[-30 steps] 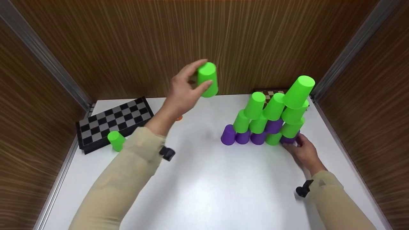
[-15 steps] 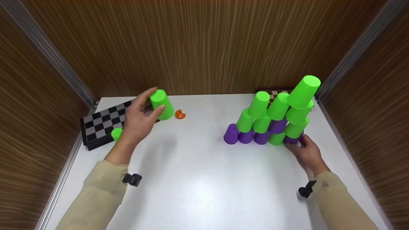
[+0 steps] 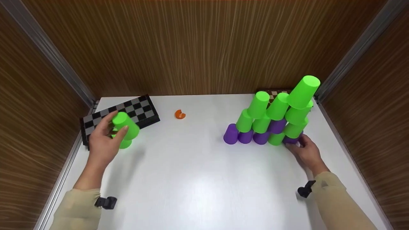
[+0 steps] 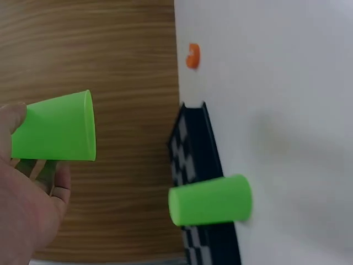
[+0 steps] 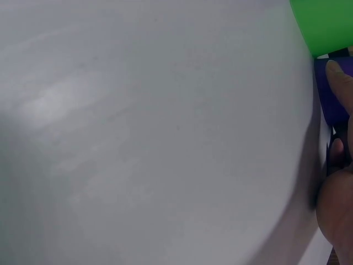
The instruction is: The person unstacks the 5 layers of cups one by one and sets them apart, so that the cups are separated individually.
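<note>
My left hand [image 3: 104, 145] holds a green plastic cup [image 3: 127, 126], upside down and tilted, its thumb and fingers on opposite sides. Below and partly behind it a second green cup [image 4: 212, 200] stands on the table beside the folded chessboard, apart from the held one in the left wrist view. On the right rises a wall of stacked, upside-down green and purple cups [image 3: 262, 124], narrowing upward to one green cup [image 3: 304, 92] at the top right. My right hand [image 3: 309, 152] grips the purple cup [image 5: 328, 94] at the bottom right corner between thumb and fingers.
A black-and-grey chessboard [image 3: 143, 111] lies at the back left. An orange disc-like piece with a notch [image 3: 180, 114] lies toward the back. Another checkered board [image 3: 274, 93] is partly hidden behind the stack. Wood-grain walls [image 3: 204, 48] enclose the white table.
My left hand has carried the green cup from the middle back, leftward and down, over the cup by the chessboard. My right hand and the stack stay as they were.
</note>
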A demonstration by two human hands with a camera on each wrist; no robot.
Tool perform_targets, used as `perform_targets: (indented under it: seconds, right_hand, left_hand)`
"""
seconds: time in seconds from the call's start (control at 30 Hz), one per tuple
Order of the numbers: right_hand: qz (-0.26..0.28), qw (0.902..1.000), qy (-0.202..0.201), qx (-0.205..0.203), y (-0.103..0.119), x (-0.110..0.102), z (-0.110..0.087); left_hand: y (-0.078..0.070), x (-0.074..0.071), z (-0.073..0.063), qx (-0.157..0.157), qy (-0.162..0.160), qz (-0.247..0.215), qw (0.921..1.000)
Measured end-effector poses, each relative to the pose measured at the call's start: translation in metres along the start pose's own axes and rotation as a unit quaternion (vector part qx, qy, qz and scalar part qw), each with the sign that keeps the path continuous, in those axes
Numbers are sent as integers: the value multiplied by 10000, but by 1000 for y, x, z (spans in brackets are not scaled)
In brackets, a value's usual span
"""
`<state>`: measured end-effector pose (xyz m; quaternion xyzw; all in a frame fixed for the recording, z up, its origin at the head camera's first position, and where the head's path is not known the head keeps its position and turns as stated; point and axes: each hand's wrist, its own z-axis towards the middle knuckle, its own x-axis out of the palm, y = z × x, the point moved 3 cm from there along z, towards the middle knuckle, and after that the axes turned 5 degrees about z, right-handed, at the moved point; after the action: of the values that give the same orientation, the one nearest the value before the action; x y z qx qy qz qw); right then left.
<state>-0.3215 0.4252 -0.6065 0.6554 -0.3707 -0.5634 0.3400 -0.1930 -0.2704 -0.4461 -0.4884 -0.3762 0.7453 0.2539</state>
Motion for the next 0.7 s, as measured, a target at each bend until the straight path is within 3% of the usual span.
perform_targets:
  seconds: [0.27,0.5,0.7]
  right_hand:
    - [-34,10000,-47,-41,-2,-2,2]
    - [-166,9998,-71,-59,-1,-3,1]
    - [-98,9999,-42,27,-1,-2,0]
  left_hand:
    - [46,-15,-16,-476,-172,221,9985]
    - [80,-15,-22,-777,-259,237,9964]
    - [102,-12,-26,-1140,-87,162,9933]
